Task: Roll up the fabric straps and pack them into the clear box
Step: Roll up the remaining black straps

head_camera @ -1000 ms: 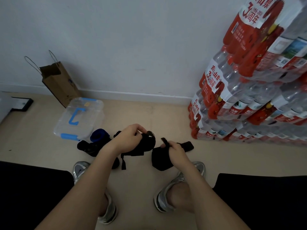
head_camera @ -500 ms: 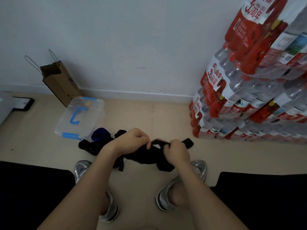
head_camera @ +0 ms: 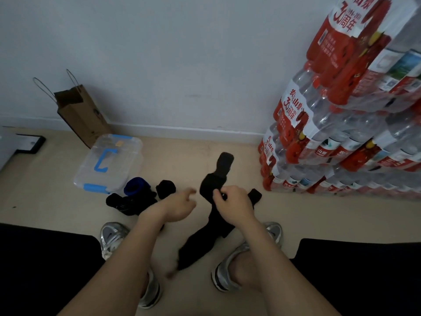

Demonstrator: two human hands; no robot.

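The right hand (head_camera: 234,207) is clenched around a long black fabric strap (head_camera: 215,222), pinching it near its upper part above the beige floor (head_camera: 319,222). The strap is unrolled: one end sticks up and away past the knuckles, while the longer part hangs down and to the left between the person's two silver sneakers, the left sneaker (head_camera: 114,238) and the right sneaker (head_camera: 230,270). A short black strap end (head_camera: 255,195) shows just beyond the right hand; whether it belongs to the same strap cannot be told. The left hand (head_camera: 180,206) is just beside the strap but apart from it, released, its fingers loosely spread and motion-blurred, holding nothing. To the left of the hands, on the floor, lies a cluster of already rolled pieces: a blue roll (head_camera: 136,189), a small black roll (head_camera: 165,189) and a dark bundle (head_camera: 123,202) partly hidden by the left forearm. Touching or nearly touching that cluster on its far side sits the clear box (head_camera: 118,165), its lid on, with a blue handle on top and blue latches. Behind the box a brown paper bag (head_camera: 82,115) stands against the pale wall (head_camera: 182,65). On the right, shrink-wrapped packs of water bottles (head_camera: 341,133) with red labels are stacked high against the wall.
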